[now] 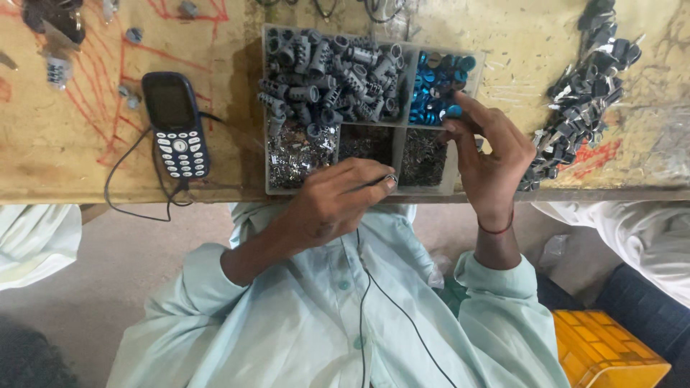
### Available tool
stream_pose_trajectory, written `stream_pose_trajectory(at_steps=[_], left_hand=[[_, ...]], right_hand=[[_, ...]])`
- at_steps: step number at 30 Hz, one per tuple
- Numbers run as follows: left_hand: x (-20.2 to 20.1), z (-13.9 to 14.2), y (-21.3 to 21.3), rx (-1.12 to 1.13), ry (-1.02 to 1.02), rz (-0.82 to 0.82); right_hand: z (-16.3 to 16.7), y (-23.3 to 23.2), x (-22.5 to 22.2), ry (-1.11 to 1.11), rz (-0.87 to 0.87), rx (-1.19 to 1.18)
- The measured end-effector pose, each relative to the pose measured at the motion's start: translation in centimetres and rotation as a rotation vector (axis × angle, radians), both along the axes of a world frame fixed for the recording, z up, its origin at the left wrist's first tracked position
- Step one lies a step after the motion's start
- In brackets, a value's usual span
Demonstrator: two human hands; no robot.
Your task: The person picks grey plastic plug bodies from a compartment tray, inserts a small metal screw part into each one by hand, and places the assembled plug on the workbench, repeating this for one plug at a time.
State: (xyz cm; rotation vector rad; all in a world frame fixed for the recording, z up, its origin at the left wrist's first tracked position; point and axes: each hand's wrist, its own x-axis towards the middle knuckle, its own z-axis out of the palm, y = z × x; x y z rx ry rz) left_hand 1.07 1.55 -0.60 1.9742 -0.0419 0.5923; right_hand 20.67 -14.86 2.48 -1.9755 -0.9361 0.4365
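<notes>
Your clear divided tray (pixel 267 108) sits on the counter (pixel 57 144) just beyond both hands. Five compartments visible: one large, holding grey metal cylinders (pixel 327 72), too many piled up to count; one beyond your right hand with blue rings (pixel 437 86), also uncounted; three small ones along the near edge with fine metal bits, shiny scraps (pixel 298 151) beyond your left wrist and darker small parts (pixel 422 159) between your hands.

Your left hand (pixel 334 201) is curled over the tray's near edge, knuckles up, thumb and fingers closed on one small silver ring-like part (pixel 390 179) at the fingertips. Your right hand (pixel 489 154) is raised, palm toward you, fingers bent, pinching one small dark piece (pixel 451 122) up by the blue-ring compartment; can't tell what kind of piece it is.

Right of your right hand: a heap of black-headed keys (pixel 582 93) on the counter, uncounted. Left of your left hand: one dark blue keypad phone (pixel 176 123) with a black cable (pixel 118 194) running off the counter edge. One yellow crate (pixel 604 348) sits low, beside your right elbow.
</notes>
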Motion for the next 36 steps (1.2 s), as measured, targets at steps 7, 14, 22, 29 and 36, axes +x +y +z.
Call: stream_pose_trajectory(at_steps=[7, 14, 22, 29, 36], left_hand=[[-0.4, 0.7, 0.3, 0.247, -0.12, -0.008], [0.5, 1.2, 1.0, 0.319, -0.186, -0.098], [0.1, 2.5, -2.2, -0.281, 0.052, 0.068], [1.0, 2.3, -1.9, -0.108, -0.049, 0.149], [1.3, 1.4, -1.9, -0.179, -0.08, 0.034]], right_hand=[[1.3, -3.2, -4.2, 0.766, 0.029, 0.047], [-0.5, -4.3, -5.1, 0.854, 0.075, 0.072], [1.6, -0.7, -7.1, 1.03, 0.1, 0.22], [1.3, -6.6, -1.3, -0.202, -0.005, -0.406], [0.8, -7.3, 0.2, 0.527, -0.332, 0.018]])
